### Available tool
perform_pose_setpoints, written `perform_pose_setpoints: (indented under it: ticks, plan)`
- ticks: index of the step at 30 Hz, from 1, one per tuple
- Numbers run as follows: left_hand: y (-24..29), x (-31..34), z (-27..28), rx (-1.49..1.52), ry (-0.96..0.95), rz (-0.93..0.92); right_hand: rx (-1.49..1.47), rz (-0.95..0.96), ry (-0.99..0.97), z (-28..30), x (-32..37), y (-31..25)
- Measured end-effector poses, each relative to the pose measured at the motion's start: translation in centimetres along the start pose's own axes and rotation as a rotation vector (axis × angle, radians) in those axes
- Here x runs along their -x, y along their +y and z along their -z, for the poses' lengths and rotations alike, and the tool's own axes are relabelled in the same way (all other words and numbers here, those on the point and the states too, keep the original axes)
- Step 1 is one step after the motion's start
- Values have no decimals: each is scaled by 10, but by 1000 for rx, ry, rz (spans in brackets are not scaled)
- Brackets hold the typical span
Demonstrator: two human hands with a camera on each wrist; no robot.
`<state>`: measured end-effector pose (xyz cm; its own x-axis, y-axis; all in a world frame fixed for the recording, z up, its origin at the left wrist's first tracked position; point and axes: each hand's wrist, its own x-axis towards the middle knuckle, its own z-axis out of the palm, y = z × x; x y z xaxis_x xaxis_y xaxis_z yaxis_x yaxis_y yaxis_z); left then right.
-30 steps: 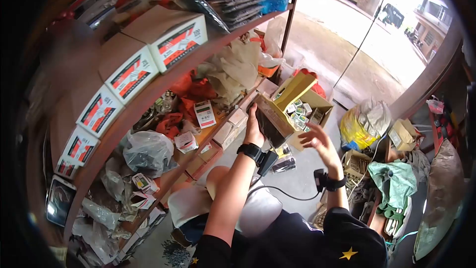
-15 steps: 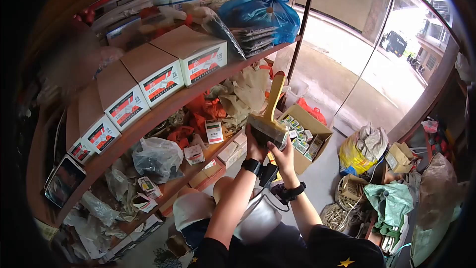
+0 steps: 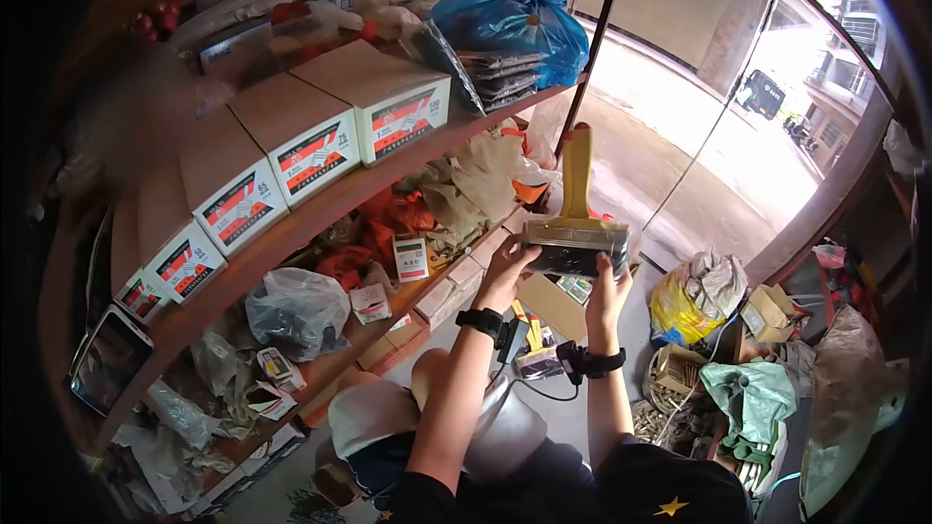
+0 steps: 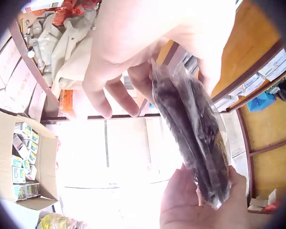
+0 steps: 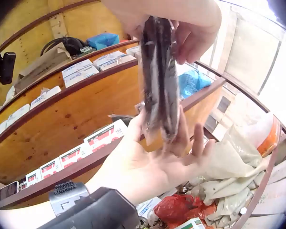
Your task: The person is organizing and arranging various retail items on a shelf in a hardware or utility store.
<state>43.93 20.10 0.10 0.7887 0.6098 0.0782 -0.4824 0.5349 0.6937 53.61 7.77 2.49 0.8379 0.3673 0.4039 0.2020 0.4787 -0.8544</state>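
Both hands hold a wide paintbrush (image 3: 576, 233) with its yellow handle pointing up and away. Its dark bristles (image 4: 195, 131) are wrapped in clear plastic. At the left end of the brush head, my left hand (image 3: 507, 274) grips the edge with the thumb on the near face. My right hand (image 3: 609, 296) holds the opposite end, thumb against the wrapped bristles. The right wrist view looks along the bristles' edge, with the left hand (image 5: 157, 167) at the lower end and the right hand (image 5: 196, 31) at the top.
A carton (image 4: 47, 162) of small green-and-white boxes stands on the floor beyond the brush. Packaged items with yellow parts (image 3: 539, 357) lie below the hands. Shelves at left hold labelled boxes (image 3: 316, 153) and plastic bags (image 3: 296, 311); a yellow-and-white sack (image 3: 694, 301) stands at right.
The right hand was apart from the brush at first, then came to grip its right end. The brush has turned flatter to view and moved right, handle pointing up.
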Motion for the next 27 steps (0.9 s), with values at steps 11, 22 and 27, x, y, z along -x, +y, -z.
perform_pose_setpoints:
  ticks: [11,22,27]
  plan:
    - [-19,-1,-14,129,-309,48,-162,-1,-48,-29,1,23]
    - [-16,-9,-8,32,-109,130,296,601,-291,-160,-157,-101]
    - [-16,-11,1,34,-79,112,939,708,-729,-235,-180,-97]
